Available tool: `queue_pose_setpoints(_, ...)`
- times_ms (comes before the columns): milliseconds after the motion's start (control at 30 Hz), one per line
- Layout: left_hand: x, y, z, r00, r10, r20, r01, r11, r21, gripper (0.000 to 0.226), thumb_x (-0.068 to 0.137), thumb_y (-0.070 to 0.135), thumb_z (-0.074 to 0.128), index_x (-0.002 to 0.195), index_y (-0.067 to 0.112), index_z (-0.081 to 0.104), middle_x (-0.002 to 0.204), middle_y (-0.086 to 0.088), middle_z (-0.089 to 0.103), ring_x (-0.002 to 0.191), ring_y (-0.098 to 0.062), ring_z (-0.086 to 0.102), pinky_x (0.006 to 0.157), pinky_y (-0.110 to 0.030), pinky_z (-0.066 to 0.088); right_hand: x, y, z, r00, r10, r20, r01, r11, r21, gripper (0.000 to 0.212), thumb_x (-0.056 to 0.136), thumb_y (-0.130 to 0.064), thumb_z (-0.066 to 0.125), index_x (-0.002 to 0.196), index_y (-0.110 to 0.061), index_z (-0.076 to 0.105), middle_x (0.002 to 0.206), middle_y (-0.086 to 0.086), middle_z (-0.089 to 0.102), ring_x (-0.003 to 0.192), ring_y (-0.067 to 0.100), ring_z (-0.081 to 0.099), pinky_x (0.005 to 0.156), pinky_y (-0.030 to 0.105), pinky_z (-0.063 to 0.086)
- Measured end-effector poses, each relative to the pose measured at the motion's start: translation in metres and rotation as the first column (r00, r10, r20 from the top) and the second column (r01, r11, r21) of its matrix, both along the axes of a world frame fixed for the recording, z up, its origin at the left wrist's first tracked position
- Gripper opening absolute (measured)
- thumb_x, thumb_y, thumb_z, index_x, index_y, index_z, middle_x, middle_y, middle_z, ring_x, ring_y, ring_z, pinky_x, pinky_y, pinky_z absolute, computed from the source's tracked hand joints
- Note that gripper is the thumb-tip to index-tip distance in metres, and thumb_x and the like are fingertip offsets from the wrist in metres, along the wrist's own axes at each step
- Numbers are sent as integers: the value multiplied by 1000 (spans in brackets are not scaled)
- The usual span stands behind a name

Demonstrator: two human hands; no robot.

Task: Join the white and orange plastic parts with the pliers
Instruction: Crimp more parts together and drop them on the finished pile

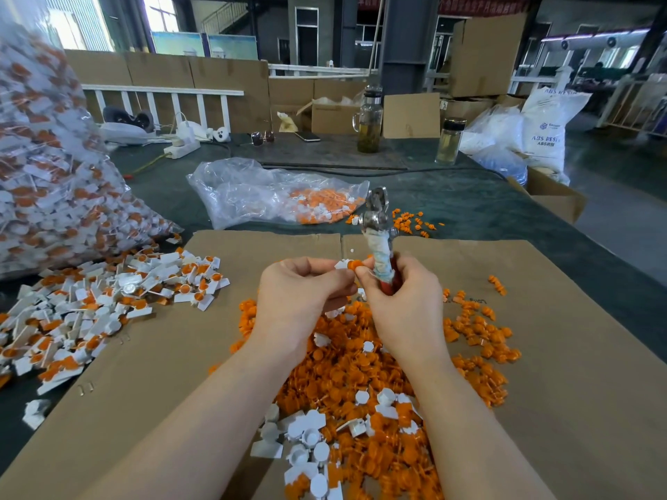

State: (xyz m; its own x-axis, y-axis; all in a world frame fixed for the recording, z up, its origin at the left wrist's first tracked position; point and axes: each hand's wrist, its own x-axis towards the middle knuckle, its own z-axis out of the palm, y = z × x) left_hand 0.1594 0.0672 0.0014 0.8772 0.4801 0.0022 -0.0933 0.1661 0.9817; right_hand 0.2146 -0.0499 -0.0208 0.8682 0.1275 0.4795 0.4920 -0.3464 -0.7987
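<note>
Left hand: pinches the small white plastic part.
Right hand: grips the red-handled steel pliers, fingertips pinching the round orange plastic cap.
Advice: align both above the cardboard before squeezing.

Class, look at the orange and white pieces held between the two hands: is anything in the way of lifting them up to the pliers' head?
Nothing visible. The white piece and orange piece are pinched between the left hand and right hand; the pliers rise above them.
</note>
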Motion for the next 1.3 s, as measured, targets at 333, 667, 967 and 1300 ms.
queue_pose_setpoints(333,0,-9,0,993,108,42,-114,977,179,9,76,8,82,82,10,75,70,-6,75,68,-20,75,65,-27,61,-2,2,-1,1000,-15,14,14,999,46,12,86,-28,71,93,-27,61,78,-18,63,79,-4,62,62,12,50)
queue_pose_setpoints(667,1,-7,-4,987,156,40,-161,941,299,9,76,16,83,80,18,75,67,5,74,63,-6,71,57,-16,53,0,1,3,1000,17,-4,-17,998,-53,18,86,-24,71,91,-32,57,75,-19,61,70,0,62,57,14,47)
queue_pose_setpoints(967,1,-4,-8,974,220,56,-226,913,338,12,81,23,80,73,23,71,63,8,72,57,-6,68,54,-19,55,0,-8,11,983,171,-71,-178,979,-102,13,87,-19,67,97,-27,65,73,-15,63,67,-4,59,54,11,42)
queue_pose_setpoints(1300,1,3,-4,970,210,126,-238,932,273,6,86,10,74,84,13,70,73,-2,74,68,-8,72,64,-18,57,4,-32,20,887,328,-324,-406,889,-211,20,87,-20,69,106,-24,65,93,-3,69,84,12,66,80,38,55)
